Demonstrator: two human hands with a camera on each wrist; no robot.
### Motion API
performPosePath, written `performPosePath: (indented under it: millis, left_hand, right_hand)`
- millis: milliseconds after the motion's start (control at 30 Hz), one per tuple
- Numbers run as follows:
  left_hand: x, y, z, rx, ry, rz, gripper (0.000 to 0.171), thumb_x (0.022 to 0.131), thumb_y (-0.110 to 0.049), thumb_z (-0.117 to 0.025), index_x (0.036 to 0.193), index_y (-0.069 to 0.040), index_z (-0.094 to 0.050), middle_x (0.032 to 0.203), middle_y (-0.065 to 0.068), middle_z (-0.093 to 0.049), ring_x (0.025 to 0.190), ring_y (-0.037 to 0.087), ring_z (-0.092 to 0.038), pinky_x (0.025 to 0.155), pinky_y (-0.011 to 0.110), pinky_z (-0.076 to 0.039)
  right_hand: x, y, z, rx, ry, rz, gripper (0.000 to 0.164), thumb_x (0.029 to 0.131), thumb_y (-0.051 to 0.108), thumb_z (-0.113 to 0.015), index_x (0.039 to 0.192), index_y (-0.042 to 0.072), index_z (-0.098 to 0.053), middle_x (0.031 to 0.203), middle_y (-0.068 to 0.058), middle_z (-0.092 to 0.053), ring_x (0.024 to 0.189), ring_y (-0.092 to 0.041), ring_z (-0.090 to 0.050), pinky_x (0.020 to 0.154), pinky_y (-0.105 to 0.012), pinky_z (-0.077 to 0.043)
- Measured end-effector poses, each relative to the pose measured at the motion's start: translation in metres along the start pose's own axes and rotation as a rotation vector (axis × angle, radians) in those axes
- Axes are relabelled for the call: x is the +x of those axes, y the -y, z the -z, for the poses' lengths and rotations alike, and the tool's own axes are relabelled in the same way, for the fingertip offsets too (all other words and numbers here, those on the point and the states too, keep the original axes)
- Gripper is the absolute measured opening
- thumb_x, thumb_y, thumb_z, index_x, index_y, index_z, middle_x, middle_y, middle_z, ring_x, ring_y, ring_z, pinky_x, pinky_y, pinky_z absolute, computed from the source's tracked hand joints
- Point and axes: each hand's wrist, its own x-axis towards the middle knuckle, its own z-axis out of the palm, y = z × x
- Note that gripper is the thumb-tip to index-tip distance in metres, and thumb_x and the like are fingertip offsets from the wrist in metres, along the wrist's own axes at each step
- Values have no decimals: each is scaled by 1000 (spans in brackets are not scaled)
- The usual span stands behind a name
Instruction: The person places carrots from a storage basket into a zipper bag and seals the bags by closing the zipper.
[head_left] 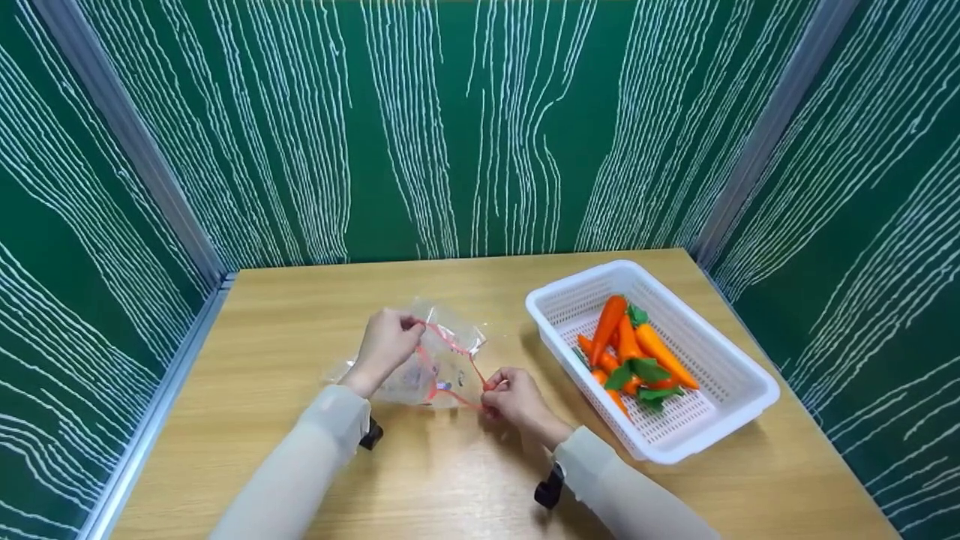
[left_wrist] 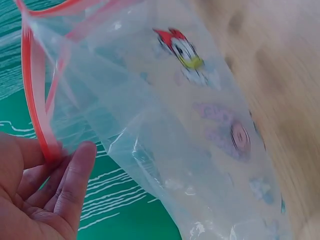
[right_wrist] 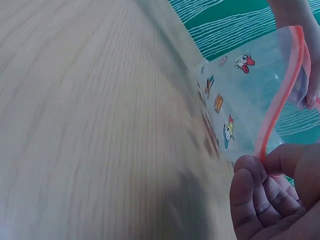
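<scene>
A clear zip bag (head_left: pixel 450 371) with a red-orange rim and printed cartoon figures is stretched between both hands, its mouth spread apart. My left hand (head_left: pixel 388 341) pinches one end of the rim (left_wrist: pixel 34 100) between thumb and fingers. At the opposite end, my right hand (head_left: pixel 516 397) pinches the rim between thumb and forefinger. In the right wrist view the bag (right_wrist: pixel 245 95) shows its printed side, with the right hand (right_wrist: pixel 275 185) at the lower end of the red strip. Nothing shows inside the bag except the prints.
To the right stands a white plastic basket (head_left: pixel 724 349) holding several orange carrots (head_left: pixel 664 352) with green leaves. More clear plastic (head_left: pixel 337 369) lies by the left wrist. The wooden table (head_left: pixel 300 300) is bounded by green walls (head_left: pixel 480 150) with white wavy lines.
</scene>
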Motion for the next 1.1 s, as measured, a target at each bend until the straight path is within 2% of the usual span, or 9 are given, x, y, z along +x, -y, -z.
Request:
performPosePath:
  millis: [167, 300, 500, 667, 900, 1100]
  left_hand:
    - [0, 4, -1, -92, 53, 52, 14, 102, -7, -72, 99, 0, -83, 83, 11, -76, 70, 18, -68, 64, 27, -60]
    - [-2, 6, -3, -168, 135, 102, 14, 103, -9, -74, 102, 0, -83, 94, 16, -78, 77, 18, -72, 71, 30, -66]
    - [-3, 9, -9, -227, 213, 111, 18, 105, -8, -70, 105, 6, -81, 97, 12, -74, 75, 13, -71, 72, 27, -66]
    - [-3, 11, -18, -288, 270, 118, 22, 106, -9, -69, 110, 10, -79, 94, 14, -80, 71, 10, -72, 71, 26, -65]
    - [-3, 16, -27, -272, 277, 92, 22, 108, -12, -67, 107, 6, -80, 90, 9, -79, 72, 10, -72, 70, 25, -64]
    - [-4, 16, -28, -244, 286, 71, 23, 107, -15, -69, 107, 5, -80, 90, 9, -79, 72, 11, -72, 71, 26, -65]
  right_hand:
    - [0, -4, 7, -27, -51, 37, 16, 85, -11, -66, 85, 4, -61, 65, -1, -64, 55, -9, -61, 52, -20, -52]
    - [1, -5, 9, 17, -59, 31, 15, 89, -11, -67, 87, 3, -61, 68, -3, -67, 58, -11, -64, 54, -22, -56]
    - [1, -5, 10, 136, -42, 5, 7, 98, -10, -66, 97, -4, -63, 72, -6, -69, 59, -15, -68, 56, -26, -60]
    - [2, -3, 11, 171, -49, -9, 4, 102, -6, -65, 99, -5, -63, 73, -6, -71, 60, -13, -68, 56, -25, -59]
    - [4, -3, 9, 111, -73, -30, 4, 104, -1, -66, 102, -5, -66, 78, -9, -73, 63, -15, -68, 61, -28, -61]
    - [4, -2, 10, 81, -88, 26, 6, 100, -4, -70, 105, -8, -69, 83, -9, -72, 68, -15, -67, 64, -29, -62]
